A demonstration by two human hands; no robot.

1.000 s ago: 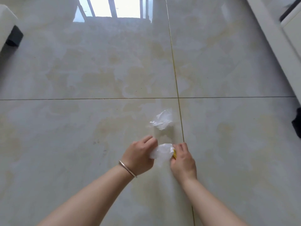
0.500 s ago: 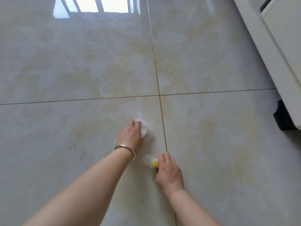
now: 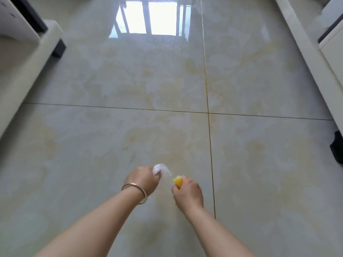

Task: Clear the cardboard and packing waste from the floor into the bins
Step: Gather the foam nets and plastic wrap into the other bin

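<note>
In the head view, a crumpled piece of clear plastic wrap (image 3: 161,169) is being gripped by the left hand (image 3: 143,179), whose fingers are being kept curled round it; the wrap is sticking out past the knuckles, above the tiled floor (image 3: 92,145). A silver bangle (image 3: 135,191) is being worn on the left wrist. Just beside it, a small yellow scrap (image 3: 178,181), with a bit of pale wrapping at its top, is being pinched by the right hand (image 3: 187,193), its fingers being held closed on it. The two hands are being held near each other, apart, over the glossy floor, left of a gold grout line (image 3: 209,145). A window's reflection (image 3: 150,17) is being shown on the far tiles. Pale furniture (image 3: 24,58) is being seen along the left edge and a white unit (image 3: 315,52) along the right.
</note>
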